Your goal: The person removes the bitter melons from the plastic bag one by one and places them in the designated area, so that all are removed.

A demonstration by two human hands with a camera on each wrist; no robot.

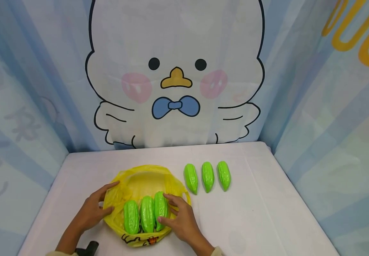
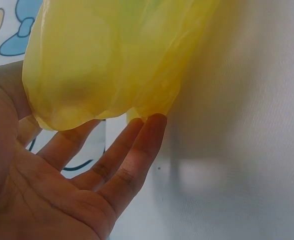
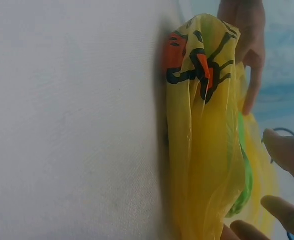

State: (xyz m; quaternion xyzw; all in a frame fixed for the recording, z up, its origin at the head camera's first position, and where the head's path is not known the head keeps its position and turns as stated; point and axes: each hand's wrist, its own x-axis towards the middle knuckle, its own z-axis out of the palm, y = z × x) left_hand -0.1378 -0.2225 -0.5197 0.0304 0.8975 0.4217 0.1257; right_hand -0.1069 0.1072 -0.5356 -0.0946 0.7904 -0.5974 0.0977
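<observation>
A yellow plastic bag [image 1: 144, 175] lies with its mouth spread wide on the white table. Inside it, three glossy green bitter melons [image 1: 147, 214] lie side by side. My left hand [image 1: 90, 209] is at the bag's left rim, its fingers fairly straight and touching the plastic; the left wrist view shows the fingertips [image 2: 157, 122] under the bag's edge. Over the bag's right side, my right hand [image 1: 182, 218] has thumb and fingers spread around the rightmost bitter melon [image 1: 161, 209]. Three more bitter melons [image 1: 208, 177] form a row on the table, right of the bag.
A white cloth covers the table [image 1: 251, 220]. Behind it hangs a curtain [image 1: 175, 131] with a cartoon bird, and printed curtains close in both sides. A black strap end [image 1: 88, 249] shows by the left wrist.
</observation>
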